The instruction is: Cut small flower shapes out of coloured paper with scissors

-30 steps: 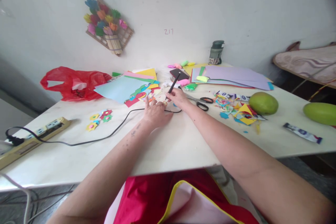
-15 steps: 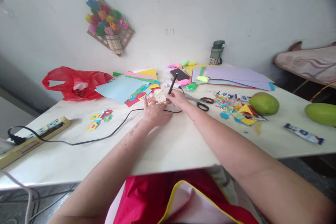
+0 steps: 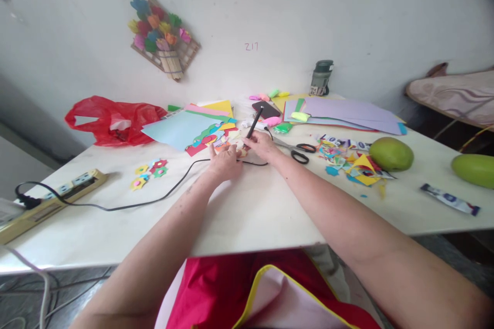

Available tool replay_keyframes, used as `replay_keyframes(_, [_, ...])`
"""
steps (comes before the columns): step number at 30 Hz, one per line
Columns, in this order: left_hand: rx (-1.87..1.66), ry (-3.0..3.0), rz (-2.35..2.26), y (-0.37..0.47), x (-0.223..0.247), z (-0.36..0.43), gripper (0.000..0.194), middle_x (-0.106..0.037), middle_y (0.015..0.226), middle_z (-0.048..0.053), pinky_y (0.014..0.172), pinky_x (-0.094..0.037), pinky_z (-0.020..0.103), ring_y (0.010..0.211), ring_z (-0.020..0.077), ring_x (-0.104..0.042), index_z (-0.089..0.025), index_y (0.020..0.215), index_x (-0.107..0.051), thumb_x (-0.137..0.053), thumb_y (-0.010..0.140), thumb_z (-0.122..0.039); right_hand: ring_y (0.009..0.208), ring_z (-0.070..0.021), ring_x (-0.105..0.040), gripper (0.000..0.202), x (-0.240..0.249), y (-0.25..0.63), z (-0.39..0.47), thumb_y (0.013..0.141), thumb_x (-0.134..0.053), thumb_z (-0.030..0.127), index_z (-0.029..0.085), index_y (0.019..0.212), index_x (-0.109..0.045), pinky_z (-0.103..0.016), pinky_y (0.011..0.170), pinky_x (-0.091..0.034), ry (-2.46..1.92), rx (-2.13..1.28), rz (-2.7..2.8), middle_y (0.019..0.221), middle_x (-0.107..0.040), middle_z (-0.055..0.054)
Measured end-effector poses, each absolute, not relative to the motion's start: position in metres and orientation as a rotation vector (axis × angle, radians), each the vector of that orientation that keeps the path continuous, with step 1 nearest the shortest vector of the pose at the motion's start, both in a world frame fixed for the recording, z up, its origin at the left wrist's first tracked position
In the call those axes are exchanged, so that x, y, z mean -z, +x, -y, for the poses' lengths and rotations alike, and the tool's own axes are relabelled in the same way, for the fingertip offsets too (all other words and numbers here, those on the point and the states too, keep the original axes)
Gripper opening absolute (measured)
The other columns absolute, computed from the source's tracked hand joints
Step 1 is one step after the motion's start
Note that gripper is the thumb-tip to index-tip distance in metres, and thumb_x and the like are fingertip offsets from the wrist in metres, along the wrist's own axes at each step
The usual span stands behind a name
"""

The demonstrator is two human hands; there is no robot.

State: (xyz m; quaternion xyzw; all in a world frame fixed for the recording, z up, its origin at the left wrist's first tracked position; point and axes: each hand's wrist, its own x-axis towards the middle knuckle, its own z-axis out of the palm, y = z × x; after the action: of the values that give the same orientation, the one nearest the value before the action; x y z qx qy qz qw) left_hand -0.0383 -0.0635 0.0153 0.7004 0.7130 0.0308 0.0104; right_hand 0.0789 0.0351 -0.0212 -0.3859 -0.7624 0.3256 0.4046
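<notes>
A slim black pen (image 3: 254, 122) stands tilted in my right hand (image 3: 262, 145), its fingers closed round the lower end. My left hand (image 3: 224, 162) rests on the table just left of it, fingers bent, the little finger raised. At its fingertips is a small piece of paper (image 3: 240, 153), mostly hidden by the hands. Coloured paper cut-outs (image 3: 210, 141) lie just beyond the left hand. Black-handled scissors (image 3: 299, 152) lie to the right of my right hand. A black cord (image 3: 170, 194) runs across the table beneath the hands.
Paper flowers (image 3: 150, 170) and a power strip (image 3: 71, 190) are on the left. Behind are a red plastic bag (image 3: 135, 110), a phone (image 3: 265, 109), paper sheets (image 3: 347, 110) and a bottle (image 3: 321, 77). Paper scraps (image 3: 358, 168) and green fruit (image 3: 390, 154) are on the right.
My left hand has drawn in slightly, its thumb side no longer spread along the table. The pen stays in my right hand. The view has shifted slightly.
</notes>
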Motion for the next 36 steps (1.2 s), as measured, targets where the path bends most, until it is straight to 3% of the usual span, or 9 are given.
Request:
replay_keyframes(11, [-0.073,2.081,-2.188,-0.054,-0.009,0.051,0.061,-0.044,0.143,0.006,0.11,-0.004,0.062,0.14,0.0264,-0.023,-0.024,0.133,-0.038,-0.044,0.073,-0.027,0.068,-0.0155,-0.062,0.019,0.025,0.078,-0.035,0.081,-0.061,0.032,0.015,0.08,-0.068,-0.026,0.068,-0.047,-0.942,-0.799,2.069,0.069,-0.068,-0.002])
replay_keyframes(19, [0.03,2.086,-2.098,-0.058,-0.015,0.055,0.074,-0.03,0.151,0.006,0.11,-0.005,0.061,0.143,0.0232,-0.01,-0.021,0.145,-0.02,-0.04,0.074,-0.027,0.068,-0.0152,-0.062,0.018,0.03,0.076,-0.039,0.079,-0.062,0.032,0.015,0.08,-0.069,-0.025,0.065,-0.046,-0.938,-0.752,2.108,0.072,-0.068,-0.003])
replay_keyframes(28, [0.087,2.042,-2.045,-0.055,-0.025,0.061,0.085,-0.023,0.153,0.008,0.11,0.001,0.06,0.144,0.0205,-0.004,-0.015,0.148,0.0,-0.039,0.074,-0.025,0.07,-0.0152,-0.064,0.02,0.034,0.075,-0.04,0.078,-0.065,0.034,0.015,0.083,-0.071,-0.024,0.065,-0.047,-0.916,-0.764,2.094,0.075,-0.07,-0.003])
replay_keyframes(36, [0.089,2.019,-2.031,-0.053,-0.028,0.064,0.086,-0.024,0.152,0.007,0.11,0.004,0.06,0.144,0.0209,-0.005,-0.016,0.149,-0.001,-0.041,0.073,-0.026,0.073,-0.0165,-0.065,0.018,0.033,0.074,-0.037,0.078,-0.066,0.032,0.017,0.085,-0.072,-0.026,0.067,-0.048,-0.915,-0.762,2.089,0.078,-0.072,-0.004])
